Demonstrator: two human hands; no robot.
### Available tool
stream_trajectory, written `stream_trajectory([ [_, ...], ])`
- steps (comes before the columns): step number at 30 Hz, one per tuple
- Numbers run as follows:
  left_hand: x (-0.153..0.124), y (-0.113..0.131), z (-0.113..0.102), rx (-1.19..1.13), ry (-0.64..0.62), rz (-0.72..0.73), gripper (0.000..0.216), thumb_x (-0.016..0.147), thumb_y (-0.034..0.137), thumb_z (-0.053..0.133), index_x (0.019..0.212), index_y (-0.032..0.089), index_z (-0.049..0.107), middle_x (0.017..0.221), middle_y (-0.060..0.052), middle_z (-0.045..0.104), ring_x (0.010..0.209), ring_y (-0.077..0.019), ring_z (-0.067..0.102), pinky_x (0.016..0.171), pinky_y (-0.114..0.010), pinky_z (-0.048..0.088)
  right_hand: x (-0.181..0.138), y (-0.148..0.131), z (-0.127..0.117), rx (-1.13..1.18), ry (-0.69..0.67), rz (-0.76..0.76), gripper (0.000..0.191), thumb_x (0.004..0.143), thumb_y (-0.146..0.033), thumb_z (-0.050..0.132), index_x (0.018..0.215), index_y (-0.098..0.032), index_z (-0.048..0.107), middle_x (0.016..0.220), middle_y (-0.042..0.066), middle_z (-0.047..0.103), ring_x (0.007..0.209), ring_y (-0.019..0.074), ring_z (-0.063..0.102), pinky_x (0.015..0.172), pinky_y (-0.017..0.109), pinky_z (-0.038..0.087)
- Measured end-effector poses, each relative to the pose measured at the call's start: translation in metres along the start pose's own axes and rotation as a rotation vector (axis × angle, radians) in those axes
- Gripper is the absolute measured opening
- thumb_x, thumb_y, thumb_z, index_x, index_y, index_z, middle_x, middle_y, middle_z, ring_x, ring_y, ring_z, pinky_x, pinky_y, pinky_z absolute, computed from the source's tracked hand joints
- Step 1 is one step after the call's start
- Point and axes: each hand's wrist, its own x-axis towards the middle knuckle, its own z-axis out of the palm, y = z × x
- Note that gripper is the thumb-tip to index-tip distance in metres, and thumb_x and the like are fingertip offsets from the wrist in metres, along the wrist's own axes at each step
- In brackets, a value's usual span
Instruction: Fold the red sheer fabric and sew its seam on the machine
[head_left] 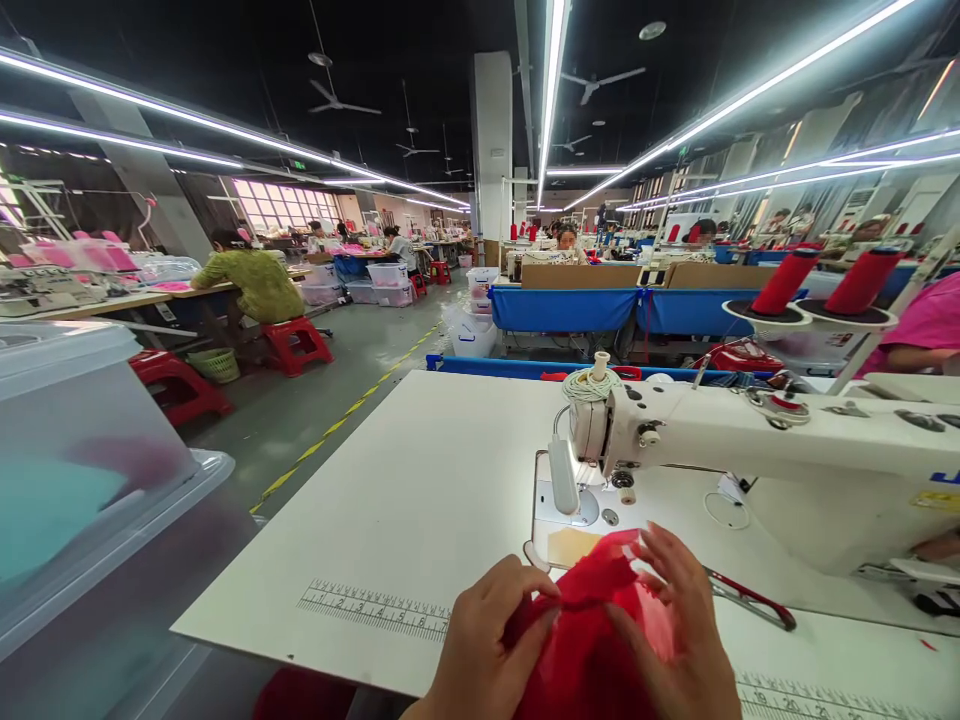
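A piece of thin red fabric is bunched at the near edge of the white sewing table. My left hand pinches its left side, fingers closed on the cloth. My right hand grips the right side, fingers curled over the fabric. Both hands are just in front of the white sewing machine, close to its needle plate. A pair of red-handled scissors lies on the table right of my right hand.
Clear plastic bins stand at my left. Two red thread cones sit behind the machine. Printed rulers mark the table's front edge. Other workers sit at benches on red stools across the aisle with a yellow floor line.
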Motion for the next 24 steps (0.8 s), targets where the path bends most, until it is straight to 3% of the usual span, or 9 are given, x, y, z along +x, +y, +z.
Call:
stream_trajectory([
  [2, 0.000, 0.005, -0.001, 0.033, -0.059, 0.050, 0.011, 0.090, 0.019, 0.053, 0.090, 0.023, 0.064, 0.072, -0.001, 0.063, 0.056, -0.0120, 0.053, 0.053, -0.020, 0.040, 0.004, 0.000, -0.006, -0.144, -0.005, -0.211, 0.024, 0.087, -0.040, 0.063, 0.110, -0.031, 0.067, 0.137, 0.005, 0.043, 0.118, 0.0302, 0.048, 0.096, 0.046, 0.044],
  [5, 0.002, 0.009, -0.002, 0.075, -0.143, 0.048, 0.013, 0.092, 0.022, 0.052, 0.095, 0.023, 0.065, 0.072, -0.002, 0.063, 0.057, -0.0131, 0.055, 0.053, -0.021, 0.041, 0.012, -0.001, -0.016, -0.173, -0.107, -0.341, 0.014, 0.091, -0.031, 0.057, 0.093, -0.030, 0.071, 0.122, 0.006, 0.054, 0.110, 0.0279, 0.053, 0.091, 0.042, 0.047],
  [8, 0.009, 0.004, -0.005, 0.190, -0.159, -0.030, 0.019, 0.091, 0.023, 0.049, 0.093, 0.024, 0.068, 0.072, -0.003, 0.060, 0.057, -0.0136, 0.053, 0.054, -0.023, 0.038, 0.020, -0.007, -0.023, -0.040, -0.139, -0.194, 0.017, 0.089, -0.037, 0.060, 0.081, -0.025, 0.068, 0.104, 0.008, 0.061, 0.095, 0.0253, 0.059, 0.074, 0.031, 0.053],
  [11, 0.015, -0.003, -0.008, 0.227, -0.128, -0.214, 0.022, 0.090, 0.026, 0.047, 0.086, 0.024, 0.069, 0.076, -0.003, 0.055, 0.062, -0.0151, 0.051, 0.059, -0.025, 0.039, 0.028, -0.017, -0.024, 0.207, -0.036, 0.158, 0.026, 0.081, -0.046, 0.068, 0.077, -0.021, 0.063, 0.080, 0.004, 0.059, 0.069, 0.0183, 0.056, 0.052, 0.022, 0.047],
  [14, 0.014, -0.002, -0.006, -0.079, -0.109, -0.404, 0.026, 0.090, 0.042, 0.052, 0.079, 0.021, 0.061, 0.081, -0.003, 0.053, 0.073, -0.0167, 0.049, 0.067, -0.026, 0.041, 0.035, -0.021, -0.021, 0.392, 0.011, 0.475, 0.032, 0.075, -0.050, 0.074, 0.081, -0.022, 0.059, 0.067, -0.001, 0.054, 0.056, 0.0131, 0.048, 0.046, 0.018, 0.041],
  [16, 0.009, 0.003, -0.004, -0.484, -0.076, -0.604, 0.033, 0.087, 0.051, 0.058, 0.078, 0.020, 0.054, 0.079, -0.002, 0.052, 0.073, -0.0150, 0.048, 0.068, -0.024, 0.041, 0.041, -0.017, -0.020, 0.362, -0.010, 0.462, 0.033, 0.073, -0.050, 0.076, 0.078, -0.021, 0.061, 0.067, -0.001, 0.054, 0.058, 0.0129, 0.049, 0.049, 0.018, 0.043],
  [19, -0.001, 0.012, -0.005, -0.953, 0.055, -0.878, 0.037, 0.080, 0.051, 0.069, 0.079, 0.020, 0.049, 0.074, 0.002, 0.051, 0.068, -0.0115, 0.048, 0.065, -0.021, 0.040, 0.048, -0.002, -0.024, 0.286, -0.034, 0.269, 0.034, 0.070, -0.048, 0.079, 0.066, -0.019, 0.062, 0.080, 0.002, 0.060, 0.069, 0.0153, 0.054, 0.056, 0.018, 0.047],
  [21, -0.005, 0.016, -0.010, -0.945, 0.091, -0.845, 0.039, 0.078, 0.050, 0.072, 0.077, 0.019, 0.049, 0.072, 0.002, 0.049, 0.066, -0.0100, 0.046, 0.064, -0.019, 0.038, 0.050, 0.010, -0.030, 0.305, -0.080, 0.250, 0.033, 0.070, -0.048, 0.079, 0.065, -0.020, 0.062, 0.089, 0.005, 0.063, 0.074, 0.0192, 0.058, 0.057, 0.022, 0.050],
  [24, -0.005, 0.019, -0.020, -0.709, 0.110, -0.681, 0.041, 0.080, 0.055, 0.067, 0.074, 0.017, 0.052, 0.069, 0.003, 0.045, 0.063, -0.0094, 0.040, 0.059, -0.018, 0.034, 0.049, 0.027, -0.037, 0.238, -0.165, 0.323, 0.031, 0.070, -0.050, 0.078, 0.079, -0.022, 0.069, 0.087, 0.007, 0.066, 0.077, 0.0237, 0.062, 0.061, 0.026, 0.054],
])
